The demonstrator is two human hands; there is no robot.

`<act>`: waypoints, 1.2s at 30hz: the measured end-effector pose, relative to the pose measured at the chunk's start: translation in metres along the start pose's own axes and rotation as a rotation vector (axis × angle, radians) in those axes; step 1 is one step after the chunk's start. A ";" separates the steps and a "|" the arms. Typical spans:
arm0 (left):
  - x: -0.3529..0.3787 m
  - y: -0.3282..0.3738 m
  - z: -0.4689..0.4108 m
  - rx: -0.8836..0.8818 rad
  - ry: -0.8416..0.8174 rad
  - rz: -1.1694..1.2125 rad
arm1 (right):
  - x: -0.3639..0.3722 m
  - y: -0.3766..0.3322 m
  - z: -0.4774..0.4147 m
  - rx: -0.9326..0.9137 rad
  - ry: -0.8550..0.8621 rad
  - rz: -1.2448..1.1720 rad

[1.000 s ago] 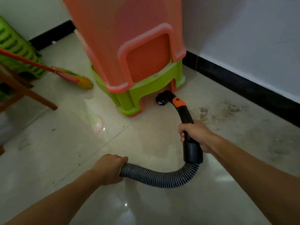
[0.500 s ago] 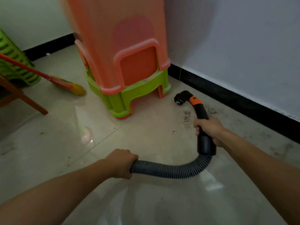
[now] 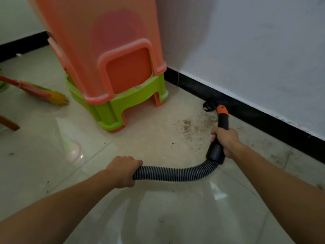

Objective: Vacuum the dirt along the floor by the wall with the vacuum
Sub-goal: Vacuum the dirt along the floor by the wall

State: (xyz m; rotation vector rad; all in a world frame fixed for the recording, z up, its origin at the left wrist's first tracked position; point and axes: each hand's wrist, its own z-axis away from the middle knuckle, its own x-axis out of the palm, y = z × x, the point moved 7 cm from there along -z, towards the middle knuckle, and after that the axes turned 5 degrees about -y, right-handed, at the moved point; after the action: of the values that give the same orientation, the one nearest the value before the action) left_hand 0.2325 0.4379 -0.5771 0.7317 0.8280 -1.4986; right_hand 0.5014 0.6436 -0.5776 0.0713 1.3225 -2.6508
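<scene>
1. At the far left a broom [image 3: 44,93] with a red handle and yellow-green bristles lies on the pale tiled floor [image 3: 44,173]. A brown wooden leg [image 3: 8,124] pokes in just below it.
2. Next stands a stack of plastic stools [image 3: 112,55], orange over green, on the floor close to the corner of the room.
3. The left hand [image 3: 123,170] is closed round the ribbed grey hose [image 3: 172,173] of the vacuum, fingers curled over its top. From this hand the hose runs rightward low over the floor, then bends upward.
4. A patch of dark dirt [image 3: 191,125] is scattered on the floor between the stools and the vacuum's handle tube [image 3: 223,122].
5. The right hand [image 3: 226,141] grips that black tube just above the wide cuff [image 3: 216,154] where the hose joins it.
6. Beyond the hand the tube carries an orange collar [image 3: 222,110] and curves left into the nozzle [image 3: 208,106]. The nozzle sits right by the black baseboard [image 3: 272,124], at the far edge of the dirt. Whether it touches the floor cannot be told.
7. Above the baseboard rises the white wall [image 3: 255,50]. Fainter grey smudges mark the floor along the baseboard farther right.
</scene>
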 end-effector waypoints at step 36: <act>0.006 -0.012 0.011 0.018 -0.177 0.149 | 0.081 -0.008 0.019 -0.013 -0.387 0.289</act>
State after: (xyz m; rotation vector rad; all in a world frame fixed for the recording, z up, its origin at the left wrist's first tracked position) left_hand 0.2206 0.4258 -0.5756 0.6486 0.6140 -1.4156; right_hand 0.4210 0.6222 -0.5700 -0.2247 1.1065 -2.2683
